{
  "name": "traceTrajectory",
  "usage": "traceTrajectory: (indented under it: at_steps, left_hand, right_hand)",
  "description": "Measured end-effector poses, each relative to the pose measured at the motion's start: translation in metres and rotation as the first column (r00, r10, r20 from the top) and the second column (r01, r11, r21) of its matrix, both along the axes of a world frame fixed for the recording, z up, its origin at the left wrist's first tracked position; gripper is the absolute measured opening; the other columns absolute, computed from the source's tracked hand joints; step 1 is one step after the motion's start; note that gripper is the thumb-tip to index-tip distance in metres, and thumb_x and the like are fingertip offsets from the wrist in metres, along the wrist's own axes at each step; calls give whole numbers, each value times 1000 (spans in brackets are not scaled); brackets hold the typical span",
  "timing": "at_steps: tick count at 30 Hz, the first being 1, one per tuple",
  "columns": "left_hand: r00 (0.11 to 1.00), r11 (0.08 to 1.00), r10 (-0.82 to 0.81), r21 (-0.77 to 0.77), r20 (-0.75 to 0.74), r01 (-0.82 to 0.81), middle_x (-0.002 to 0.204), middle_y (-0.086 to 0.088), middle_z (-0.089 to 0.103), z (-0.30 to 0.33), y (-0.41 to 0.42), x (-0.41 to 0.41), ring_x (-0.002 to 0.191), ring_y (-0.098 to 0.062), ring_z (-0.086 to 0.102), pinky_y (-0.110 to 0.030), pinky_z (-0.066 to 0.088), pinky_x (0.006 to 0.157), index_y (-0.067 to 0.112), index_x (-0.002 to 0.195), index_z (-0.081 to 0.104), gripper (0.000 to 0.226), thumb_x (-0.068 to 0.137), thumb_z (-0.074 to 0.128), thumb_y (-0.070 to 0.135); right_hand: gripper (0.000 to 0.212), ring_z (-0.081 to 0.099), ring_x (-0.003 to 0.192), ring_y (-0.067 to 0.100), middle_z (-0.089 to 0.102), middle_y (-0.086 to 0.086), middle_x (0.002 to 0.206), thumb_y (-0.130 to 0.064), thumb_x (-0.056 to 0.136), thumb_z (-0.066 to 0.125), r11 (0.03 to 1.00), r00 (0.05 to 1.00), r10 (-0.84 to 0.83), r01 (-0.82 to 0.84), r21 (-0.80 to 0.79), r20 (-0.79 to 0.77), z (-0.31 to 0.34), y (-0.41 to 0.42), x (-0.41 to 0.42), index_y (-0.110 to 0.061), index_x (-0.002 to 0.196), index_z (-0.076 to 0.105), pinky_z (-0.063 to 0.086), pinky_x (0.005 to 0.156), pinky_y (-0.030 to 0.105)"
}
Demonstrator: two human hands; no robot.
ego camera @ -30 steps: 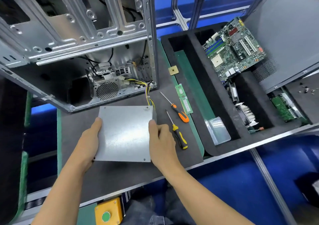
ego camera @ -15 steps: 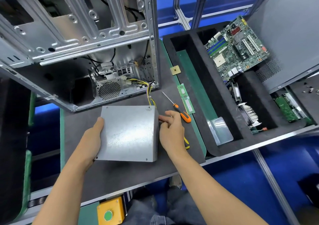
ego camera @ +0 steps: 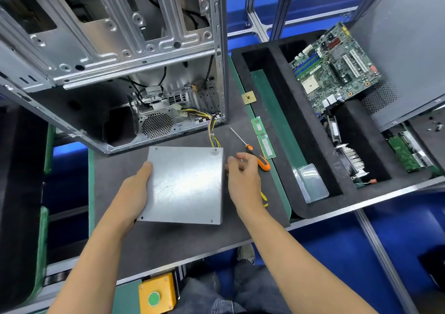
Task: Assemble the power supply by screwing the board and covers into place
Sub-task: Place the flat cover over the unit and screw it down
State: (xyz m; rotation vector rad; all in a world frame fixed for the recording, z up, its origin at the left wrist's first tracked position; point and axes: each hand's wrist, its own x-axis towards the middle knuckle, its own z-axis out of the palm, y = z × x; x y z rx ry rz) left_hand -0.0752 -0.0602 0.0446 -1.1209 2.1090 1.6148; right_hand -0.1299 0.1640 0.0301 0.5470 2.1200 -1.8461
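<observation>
The power supply [ego camera: 185, 185] sits on the dark mat at centre frame, plain metal cover up, its bundle of yellow and black wires [ego camera: 214, 130] running up into the open computer case [ego camera: 115, 56] at upper left. My left hand [ego camera: 134, 193] grips its left edge, thumb on top and fingers wrapped under. My right hand [ego camera: 243, 181] is at the right edge with the fingertips pinched together — maybe on a screw, but whatever's in there is too small for me to tell.

If that's a screw going into the side wall, I'd say keep the left hand braced so the box doesn't slide, start the thread by finger, then grab a driver.

Count, going outward: one supply, two screwdrivers — an orange-handled one [ego camera: 257, 158] just right of my fingers, and a yellow-handled one [ego camera: 264, 199] mostly hidden under my wrist. Two memory sticks [ego camera: 263, 138], one CPU chip [ego camera: 248, 97], one motherboard [ego camera: 334, 68] in the foam tray [ego camera: 284, 111] upper right, one yellow button box [ego camera: 156, 294] at bottom.
</observation>
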Motion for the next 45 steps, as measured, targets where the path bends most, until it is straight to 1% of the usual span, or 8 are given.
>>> traceTrajectory:
  at_steps: [3, 10, 17, 29, 34, 37, 39, 45]
  left_hand:
    - [999, 999, -45, -7, 4, 45, 80, 7, 78, 3, 1, 0, 68, -13, 74, -36, 50, 68, 43, 78, 76, 54, 78, 37, 80]
    - [997, 998, -63, -19, 42, 64, 84, 4, 78, 1, -2, -3, 71, -15, 75, -38, 52, 73, 20, 94, 74, 67, 89, 35, 75]
    - [994, 996, -90, -4, 65, 91, 92, 6, 78, -4, -5, -8, 86, -18, 75, -44, 52, 92, 22, 102, 74, 71, 85, 34, 77]
    - [992, 988, -101, -107, 71, 108, 86, 0, 77, -3, 5, -15, 84, -23, 73, -39, 54, 82, 16, 97, 71, 68, 95, 29, 70]
    - [986, 982, -138, -120, 93, 149, 98, -4, 75, -9, 8, -10, 89, -24, 71, -43, 54, 90, 14, 100, 71, 69, 97, 28, 68]
    - [991, 986, -115, -114, 67, 122, 92, -4, 76, -12, 11, -3, 84, -23, 72, -39, 55, 79, 15, 95, 72, 68, 98, 27, 67]
    - [996, 990, -75, -118, 42, 79, 92, -4, 76, -11, 11, -1, 84, -24, 72, -37, 53, 74, 15, 93, 72, 67, 98, 29, 67]
    - [997, 993, -73, -96, 22, 75, 96, -6, 75, -7, 12, -4, 88, -28, 72, -43, 56, 86, 16, 96, 72, 69, 93, 29, 70]
  right_hand:
    - [40, 60, 95, 3, 65, -11, 103, -67, 82, 50, 999, 999, -11, 12, -29, 35, 9, -6, 2, -33, 102, 58, 45, 75, 26]
    - [44, 54, 104, 5, 52, -11, 113, -68, 80, 57, 995, 994, 99, -97, -32, 38, 17, -17, 5, -34, 108, 54, 47, 90, 32]
    - [44, 56, 86, 1, 62, -13, 96, -66, 89, 44, 996, 988, 86, -81, -42, 126, 24, -21, 7, -30, 114, 50, 37, 62, 24]
    - [44, 54, 84, -1, 59, -13, 97, -64, 94, 38, 1000, 979, 19, -14, -26, 204, 22, -29, 12, -27, 115, 50, 36, 60, 24]
    - [36, 49, 107, 10, 59, -4, 105, -57, 99, 33, 998, 995, 0, -7, 64, 100, 9, -29, 25, -30, 99, 56, 43, 82, 31]
    - [39, 57, 90, 0, 63, -10, 97, -58, 99, 32, 999, 996, 42, -43, 19, 84, 11, -27, 26, -31, 114, 55, 41, 67, 20]
    - [25, 55, 83, -6, 62, -13, 91, -55, 100, 32, 997, 997, 71, -73, 41, 44, 14, -27, 27, -41, 102, 53, 37, 62, 14]
    - [28, 52, 85, -10, 60, -13, 95, -51, 103, 30, 995, 995, 96, -96, 38, 14, 18, -26, 21, -35, 107, 53, 37, 66, 16]
